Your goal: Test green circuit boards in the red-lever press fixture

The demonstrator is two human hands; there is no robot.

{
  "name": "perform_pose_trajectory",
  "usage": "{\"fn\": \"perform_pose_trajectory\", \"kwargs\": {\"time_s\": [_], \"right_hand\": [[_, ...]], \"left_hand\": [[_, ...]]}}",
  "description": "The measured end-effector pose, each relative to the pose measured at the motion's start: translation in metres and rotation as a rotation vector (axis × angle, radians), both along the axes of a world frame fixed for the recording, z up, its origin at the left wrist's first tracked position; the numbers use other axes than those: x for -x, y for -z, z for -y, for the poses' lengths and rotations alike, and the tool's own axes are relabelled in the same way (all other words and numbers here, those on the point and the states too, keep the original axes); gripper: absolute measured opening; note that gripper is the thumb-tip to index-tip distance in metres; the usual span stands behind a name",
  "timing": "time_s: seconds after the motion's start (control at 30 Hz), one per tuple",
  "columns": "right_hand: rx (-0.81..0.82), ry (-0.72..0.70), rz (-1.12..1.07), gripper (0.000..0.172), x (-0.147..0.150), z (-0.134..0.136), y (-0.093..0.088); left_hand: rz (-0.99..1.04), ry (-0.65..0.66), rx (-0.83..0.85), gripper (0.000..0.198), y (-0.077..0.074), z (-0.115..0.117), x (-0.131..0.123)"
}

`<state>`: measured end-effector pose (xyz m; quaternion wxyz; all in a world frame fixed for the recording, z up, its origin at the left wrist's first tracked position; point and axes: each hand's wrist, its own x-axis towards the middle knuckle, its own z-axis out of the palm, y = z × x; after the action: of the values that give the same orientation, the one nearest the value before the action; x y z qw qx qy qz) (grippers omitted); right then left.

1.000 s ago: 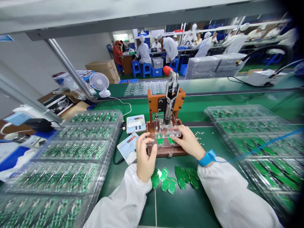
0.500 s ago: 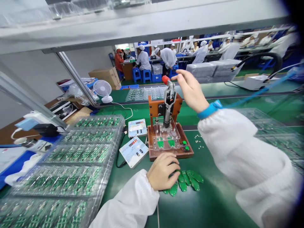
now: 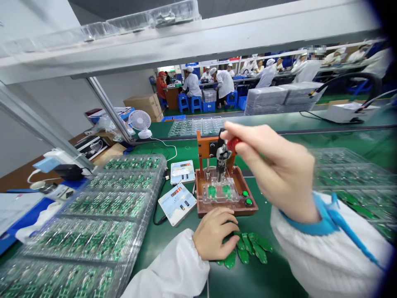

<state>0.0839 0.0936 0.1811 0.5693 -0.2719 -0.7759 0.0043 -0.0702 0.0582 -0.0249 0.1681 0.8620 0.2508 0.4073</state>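
Two green boards (image 3: 226,191) lie in one fixture (image 3: 240,176), right fingers (image 3: 248,134) gripping one red knob (image 3: 233,143), left fingers (image 3: 227,218) curled, hold unclear.

Red digits (image 3: 176,192) on both meter boxes (image 3: 177,211) (image 3: 182,170) perhaps end in 95.

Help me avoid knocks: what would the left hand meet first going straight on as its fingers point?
The left hand would probably meet the fanned, oblong green circuit boards first; whether it touches them now is unclear.
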Motion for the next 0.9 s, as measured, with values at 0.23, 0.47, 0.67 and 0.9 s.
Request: {"fn": "perform_pose_trajectory", "kwargs": {"time_s": [0.23,0.47,0.67,0.9], "right_hand": [[-0.004,-0.062,0.007,0.052,-0.007,0.002,0.043],[0.029,-0.161,-0.021,0.061,-0.004,-0.002,0.081],[0.126,-0.258,-0.096,0.059,-0.003,-0.001,0.086],[0.129,-0.316,-0.116,0.059,-0.008,-0.002,0.087]], "left_hand": [[-0.011,0.005,-0.031,0.011,-0.006,-0.001,0.001],[-0.02,-0.014,-0.033,0.014,0.003,-0.007,-0.001],[0.111,0.041,0.109,0.018,-0.009,0.0,0.002],[-0.265,-0.443,0.345,0.021,-0.07,-0.055,0.087]]}}
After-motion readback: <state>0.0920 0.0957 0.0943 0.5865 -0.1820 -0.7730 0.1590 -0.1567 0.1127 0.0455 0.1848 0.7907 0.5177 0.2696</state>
